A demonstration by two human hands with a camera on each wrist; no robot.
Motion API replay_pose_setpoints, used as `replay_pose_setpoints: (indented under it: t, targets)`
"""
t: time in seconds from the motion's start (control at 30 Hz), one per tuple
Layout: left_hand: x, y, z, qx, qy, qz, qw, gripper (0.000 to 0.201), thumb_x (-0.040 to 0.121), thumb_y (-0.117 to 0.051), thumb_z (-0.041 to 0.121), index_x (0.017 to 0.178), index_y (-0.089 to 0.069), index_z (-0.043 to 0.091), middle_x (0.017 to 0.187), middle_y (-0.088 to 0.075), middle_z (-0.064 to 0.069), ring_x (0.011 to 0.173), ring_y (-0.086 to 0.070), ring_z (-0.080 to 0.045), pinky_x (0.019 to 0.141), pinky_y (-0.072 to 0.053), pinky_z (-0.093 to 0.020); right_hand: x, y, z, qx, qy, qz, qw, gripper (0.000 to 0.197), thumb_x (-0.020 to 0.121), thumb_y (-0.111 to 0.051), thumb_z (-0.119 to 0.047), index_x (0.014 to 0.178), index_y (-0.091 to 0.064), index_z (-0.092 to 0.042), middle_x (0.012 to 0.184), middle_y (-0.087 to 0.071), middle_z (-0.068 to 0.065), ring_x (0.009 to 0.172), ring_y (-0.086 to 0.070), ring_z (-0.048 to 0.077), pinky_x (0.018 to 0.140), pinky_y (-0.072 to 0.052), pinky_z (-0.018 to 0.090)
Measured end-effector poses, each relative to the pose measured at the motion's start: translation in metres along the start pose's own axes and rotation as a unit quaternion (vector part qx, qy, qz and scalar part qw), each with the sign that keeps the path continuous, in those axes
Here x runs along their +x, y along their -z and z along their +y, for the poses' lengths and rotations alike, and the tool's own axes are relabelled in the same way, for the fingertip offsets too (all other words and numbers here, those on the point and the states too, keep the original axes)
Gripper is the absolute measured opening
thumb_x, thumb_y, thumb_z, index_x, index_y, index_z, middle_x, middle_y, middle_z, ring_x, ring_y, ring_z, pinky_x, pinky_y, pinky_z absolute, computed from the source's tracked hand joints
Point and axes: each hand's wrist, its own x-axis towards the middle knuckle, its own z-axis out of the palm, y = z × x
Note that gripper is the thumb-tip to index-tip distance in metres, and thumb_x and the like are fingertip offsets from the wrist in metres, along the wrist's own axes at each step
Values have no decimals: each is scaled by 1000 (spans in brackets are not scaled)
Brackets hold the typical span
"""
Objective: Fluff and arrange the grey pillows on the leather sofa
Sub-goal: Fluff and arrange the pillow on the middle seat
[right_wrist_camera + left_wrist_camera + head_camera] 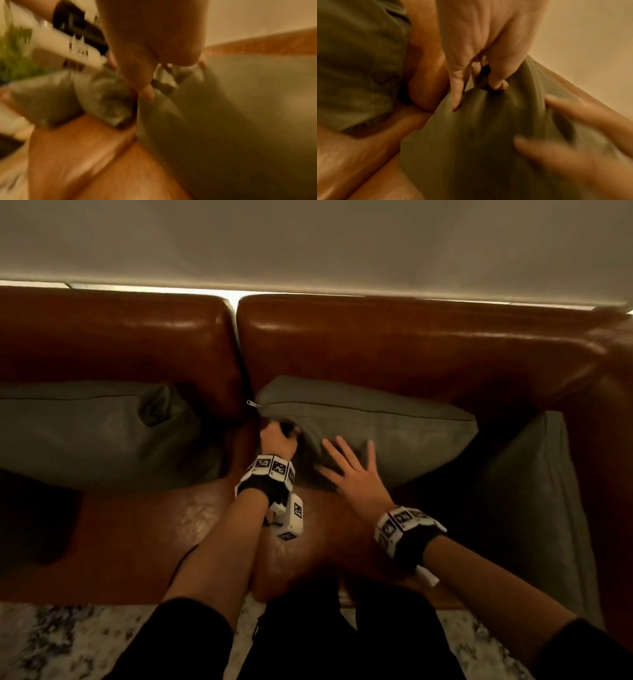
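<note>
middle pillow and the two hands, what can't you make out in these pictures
- Left hand, head view: fingertips buried in the bunched corner of the middle pillow; the left wrist view shows the pinch.
- Right hand: spread on the pillow; right wrist view too blurred to show contact.
- Left pillow, head view: cut off by the left edge.
- Right pillow, head view: lower end dark, partly behind the right forearm.
</note>
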Motion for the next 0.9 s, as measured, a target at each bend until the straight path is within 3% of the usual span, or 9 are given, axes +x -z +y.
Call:
replay_pose_setpoints:
  t: [0.13,0.23,0.3,0.37,0.43,0.53,0.63,0.77,0.9]
  targets:
    - [8,-5,-6,-82,-39,58,994,53,83,-63,9,131,-42,0,135,-50,-22,129,-44,-34,108,-33,-31,-28,-53,50,-171,62,-39,982,77,81,-43,-12,147,-12,-34,158,14,1,145,5,25,103,6,75]
    - [-16,-11,-10,-110,-125,141,976,81,86,-60,15,148,-8,7,156,-8,-19,145,-10,-26,111,-5,-9,-2,-56,86,-224,94,-10,970,83,80,-41,-6,147,-7,-41,157,15,-5,144,-3,21,104,16,70]
    - [-33,-17,-14,33,-258,141,955,90,86,-60,37,148,3,21,157,10,-12,146,6,-24,117,10,-24,28,-47,105,-233,94,12,968,91,78,-46,-2,146,-2,-45,157,18,-6,145,0,22,103,16,71]
    - [-22,-25,-16,307,-388,82,865,100,75,-64,52,146,4,35,158,12,-3,145,10,-25,113,16,-52,48,-38,116,-226,98,15,969,99,76,-56,-3,145,0,-47,156,21,-6,144,8,21,102,14,72]
    - [11,-29,-4,456,-378,35,805,110,68,-72,45,145,6,39,158,4,1,145,6,-26,108,8,-66,50,-35,108,-199,76,13,977,95,76,-58,-9,145,-4,-45,156,21,-5,144,11,20,102,15,71]
    - [50,-29,20,480,-315,30,818,116,68,-75,37,143,13,42,159,6,1,146,8,-28,106,6,-69,33,-48,69,-180,57,54,981,65,84,-40,-21,145,-23,-34,159,-6,-4,145,-1,24,105,13,71]
    - [54,-23,30,497,-292,36,817,113,71,-72,37,141,16,44,159,10,-1,145,8,-33,104,8,-70,27,-72,58,-222,179,-14,958,57,83,-30,-31,138,-41,-31,152,-32,-10,141,-28,17,112,6,60]
    - [42,-4,33,496,-344,48,796,118,64,-74,49,141,16,43,157,12,-4,144,11,-33,103,7,-71,52,-62,95,-246,174,-197,933,52,86,-46,-36,136,-39,-45,151,-16,-24,141,-23,5,107,30,51]
    - [32,-5,63,503,-427,9,751,136,51,-83,46,145,14,33,158,11,-8,145,12,-30,104,11,-68,55,-73,83,-274,130,-224,926,54,94,-17,-23,148,-19,-32,156,1,-20,145,-5,7,87,45,39]
